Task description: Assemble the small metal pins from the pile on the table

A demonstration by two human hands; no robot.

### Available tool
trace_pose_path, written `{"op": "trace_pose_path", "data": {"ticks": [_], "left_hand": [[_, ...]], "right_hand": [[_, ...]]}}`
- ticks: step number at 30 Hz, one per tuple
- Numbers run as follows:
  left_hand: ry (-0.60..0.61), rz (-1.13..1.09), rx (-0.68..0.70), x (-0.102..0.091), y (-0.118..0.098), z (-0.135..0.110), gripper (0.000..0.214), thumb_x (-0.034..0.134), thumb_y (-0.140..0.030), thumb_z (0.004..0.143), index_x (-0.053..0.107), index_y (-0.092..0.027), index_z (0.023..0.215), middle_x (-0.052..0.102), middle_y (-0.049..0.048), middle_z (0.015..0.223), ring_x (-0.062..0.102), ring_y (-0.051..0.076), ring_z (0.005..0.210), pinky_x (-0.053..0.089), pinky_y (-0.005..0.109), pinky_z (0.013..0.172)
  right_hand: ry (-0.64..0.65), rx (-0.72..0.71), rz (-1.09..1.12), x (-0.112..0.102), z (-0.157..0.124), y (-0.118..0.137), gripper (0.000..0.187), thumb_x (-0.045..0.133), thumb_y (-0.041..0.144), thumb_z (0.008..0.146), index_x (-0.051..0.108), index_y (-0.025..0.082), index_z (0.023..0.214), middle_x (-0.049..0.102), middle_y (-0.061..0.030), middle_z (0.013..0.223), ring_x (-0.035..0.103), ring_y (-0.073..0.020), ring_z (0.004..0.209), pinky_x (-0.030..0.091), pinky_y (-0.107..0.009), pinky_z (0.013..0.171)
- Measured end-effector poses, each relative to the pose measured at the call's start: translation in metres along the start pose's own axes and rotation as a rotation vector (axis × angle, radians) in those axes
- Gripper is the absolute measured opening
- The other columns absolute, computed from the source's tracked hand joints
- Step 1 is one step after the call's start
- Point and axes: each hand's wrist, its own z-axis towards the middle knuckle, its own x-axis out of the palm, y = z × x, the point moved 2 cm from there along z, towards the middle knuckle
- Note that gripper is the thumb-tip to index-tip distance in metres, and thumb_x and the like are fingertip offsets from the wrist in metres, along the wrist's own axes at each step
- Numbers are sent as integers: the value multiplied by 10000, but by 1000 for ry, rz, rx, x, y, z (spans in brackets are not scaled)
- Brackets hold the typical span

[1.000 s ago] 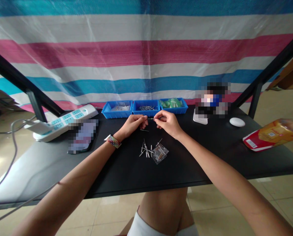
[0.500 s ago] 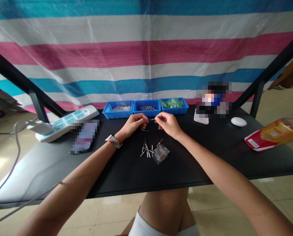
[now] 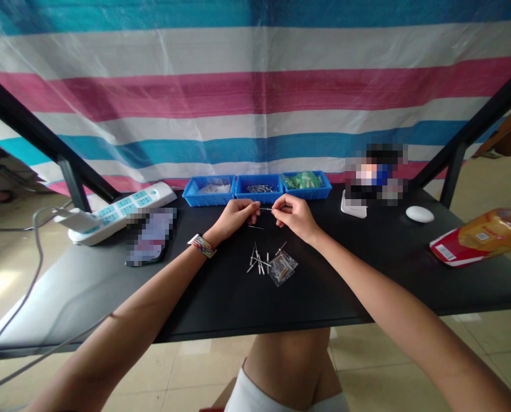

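Between my two hands runs a thin silver blind rivet [image 3: 266, 209], held level just in front of the middle blue bin. The closed fingers of my left hand [image 3: 239, 216] pinch its left end. My right hand [image 3: 293, 216] grips the right end between thumb and forefinger. A thin metal pin [image 3: 256, 228] lies on the table below the hands. Nearer to me is a loose pile of several blind rivets [image 3: 259, 263]. Beside it, a small clear plastic bag [image 3: 283, 268] has brownish pieces inside; fingertips hide part of the held rivet.
Three blue bins stand in a row: the left bin [image 3: 208, 199] with clear bags, the middle bin [image 3: 243, 198] with metal pieces, the right bin [image 3: 319, 194] with green packets. A power strip [image 3: 161, 194] and phone [image 3: 152, 237] lie left; a white oval case [image 3: 419, 214] and red-gold package [image 3: 474, 240] lie right.
The whole view has shifted slightly, moving things a little to the right in the picture. Both hands keep the rivet between them, in almost the same pose.
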Motion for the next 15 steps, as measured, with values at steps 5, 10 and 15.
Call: {"op": "trace_pose_path", "data": {"ticks": [5, 10, 15], "left_hand": [[-29, -165, -30, 0, 2, 1, 451, 684, -587, 915, 628, -162, 772, 626, 21, 642, 614, 142, 571, 488, 248, 560], [-28, -216, -47, 0, 0, 0, 419, 689, -548, 910, 611, -159, 777, 615, 21, 653, 612, 139, 569, 490, 246, 556], [-30, -211, -59, 0, -1, 0, 399, 687, -528, 903, 613, -161, 766, 610, 22, 653, 610, 141, 567, 483, 247, 553]], "right_hand": [[-136, -60, 20, -3, 16, 3, 212, 792, 359, 764, 679, 186, 812, 696, -6, 732, 638, -119, 509, 546, -241, 491], [-161, -104, -175, -9, 27, 9, 308, 704, 357, 845, 782, 185, 1087, 792, -106, 1163, 636, -106, 496, 500, -254, 446], [-54, -197, -372, -9, 7, 12, 141, 659, 233, 879, 791, 197, 911, 790, -53, 960, 590, -125, 551, 479, -271, 518]]}}
